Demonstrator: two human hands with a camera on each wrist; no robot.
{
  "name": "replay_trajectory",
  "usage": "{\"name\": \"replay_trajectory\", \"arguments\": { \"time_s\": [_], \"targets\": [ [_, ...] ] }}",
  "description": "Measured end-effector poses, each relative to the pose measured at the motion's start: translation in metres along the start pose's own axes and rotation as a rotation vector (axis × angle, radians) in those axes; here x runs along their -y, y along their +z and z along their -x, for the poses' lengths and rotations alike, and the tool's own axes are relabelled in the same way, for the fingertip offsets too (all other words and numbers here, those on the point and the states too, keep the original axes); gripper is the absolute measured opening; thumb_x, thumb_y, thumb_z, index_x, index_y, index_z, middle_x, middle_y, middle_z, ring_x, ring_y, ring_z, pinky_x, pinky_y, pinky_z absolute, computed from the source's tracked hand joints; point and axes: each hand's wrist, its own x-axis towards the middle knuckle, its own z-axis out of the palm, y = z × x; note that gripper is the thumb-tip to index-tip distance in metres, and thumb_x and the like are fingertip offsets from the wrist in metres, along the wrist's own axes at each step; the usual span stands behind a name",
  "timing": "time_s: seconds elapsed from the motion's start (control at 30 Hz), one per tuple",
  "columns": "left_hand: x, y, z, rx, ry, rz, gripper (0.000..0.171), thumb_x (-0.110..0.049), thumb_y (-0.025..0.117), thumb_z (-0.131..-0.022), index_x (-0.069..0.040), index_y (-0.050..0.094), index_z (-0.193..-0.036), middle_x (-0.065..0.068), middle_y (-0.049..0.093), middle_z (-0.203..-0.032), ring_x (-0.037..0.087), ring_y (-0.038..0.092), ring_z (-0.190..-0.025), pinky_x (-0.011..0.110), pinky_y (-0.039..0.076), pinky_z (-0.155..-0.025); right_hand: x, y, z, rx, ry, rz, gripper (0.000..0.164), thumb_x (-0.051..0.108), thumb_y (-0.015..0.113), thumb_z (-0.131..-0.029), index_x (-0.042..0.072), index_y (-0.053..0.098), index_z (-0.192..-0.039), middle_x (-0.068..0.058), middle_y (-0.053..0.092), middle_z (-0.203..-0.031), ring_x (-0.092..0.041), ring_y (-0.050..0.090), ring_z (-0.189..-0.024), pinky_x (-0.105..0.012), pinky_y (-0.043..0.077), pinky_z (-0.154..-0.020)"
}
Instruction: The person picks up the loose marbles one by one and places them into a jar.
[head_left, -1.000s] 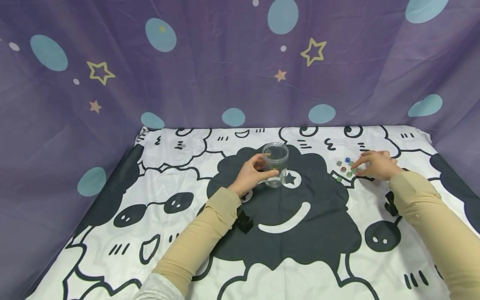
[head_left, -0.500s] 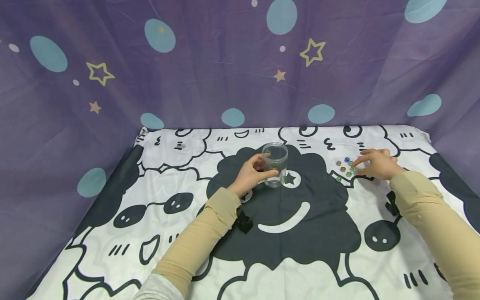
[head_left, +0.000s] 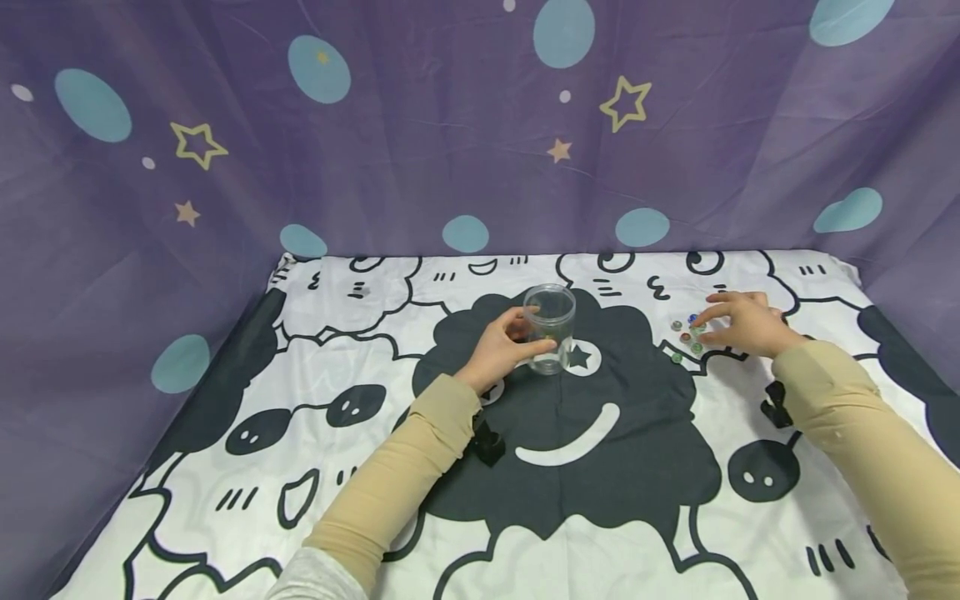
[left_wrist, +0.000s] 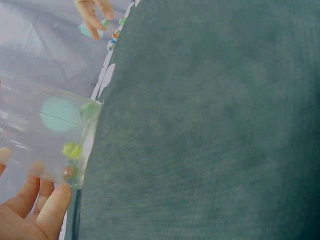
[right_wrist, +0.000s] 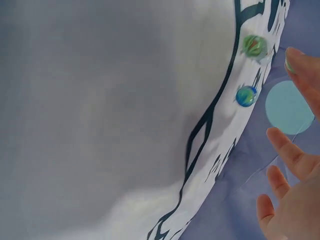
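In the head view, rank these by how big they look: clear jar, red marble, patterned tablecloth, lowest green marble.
1. Patterned tablecloth
2. Clear jar
3. Red marble and lowest green marble: these look about alike and too small to rank against each other.

No legible text, label, brand or number — in any view.

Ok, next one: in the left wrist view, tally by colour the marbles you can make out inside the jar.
Green marble: 1
Yellow marble: 1
Reddish-brown marble: 1
Total: 3 plainly visible in the jar
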Motion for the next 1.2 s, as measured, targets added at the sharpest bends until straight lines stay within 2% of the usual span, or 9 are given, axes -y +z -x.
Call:
{"name": "replay_trajectory", "arguments": {
  "time_s": [0.17,0.53,0.77,1.1,1.2],
  "targets": [
    [0.0,0.0,0.001,0.001,-0.003,0.007,0.06,-0.024,0.075,-0.083,-0.023,0.049,-0.136,0.007,0.055,-0.129,0.025,0.05,-0.124,0.038,0.048,-0.101,0.007,0.001,-0.001,-0.005,-0.022,0.001,0.027,0.019,0.072,-0.081,0.003,0.071,-0.102,-0.034,0.035,-0.136,-0.064,0.021,-0.116,-0.074,0.026,-0.076],
    [-0.001,0.0,0.002,0.01,-0.016,0.022,0.06,-0.024,0.075,-0.083,-0.021,0.048,-0.137,0.01,0.054,-0.131,0.027,0.048,-0.126,0.041,0.046,-0.103,0.027,0.003,-0.004,-0.027,-0.091,-0.029,0.024,0.016,0.072,-0.083,0.003,0.072,-0.103,-0.033,0.036,-0.137,-0.062,0.018,-0.12,-0.073,0.023,-0.08],
    [-0.001,0.001,0.001,0.0,-0.014,0.01,0.059,-0.024,0.075,-0.083,-0.023,0.049,-0.136,0.007,0.056,-0.129,0.024,0.05,-0.124,0.037,0.047,-0.102,0.043,0.006,-0.006,-0.067,-0.156,-0.031,0.019,0.016,0.073,-0.083,0.007,0.073,-0.099,-0.03,0.04,-0.137,-0.059,0.025,-0.118,-0.073,0.026,-0.083],
    [0.0,0.001,0.001,0.0,-0.007,0.002,0.059,-0.026,0.075,-0.083,-0.023,0.049,-0.136,0.006,0.056,-0.127,0.024,0.05,-0.123,0.038,0.046,-0.102,0.071,0.003,-0.007,-0.097,-0.236,-0.049,0.017,0.015,0.074,-0.082,0.008,0.075,-0.097,-0.027,0.044,-0.137,-0.055,0.024,-0.126,-0.069,0.02,-0.099],
    [0.0,0.0,0.0,0.0,-0.001,-0.001,0.059,-0.025,0.075,-0.083,-0.023,0.049,-0.136,0.007,0.056,-0.125,0.025,0.051,-0.123,0.038,0.046,-0.102,0.08,0.001,-0.008,-0.106,-0.254,-0.045,0.017,0.015,0.075,-0.082,0.009,0.075,-0.097,-0.026,0.044,-0.137,-0.052,0.026,-0.125,-0.067,0.02,-0.1]
  ]
}}
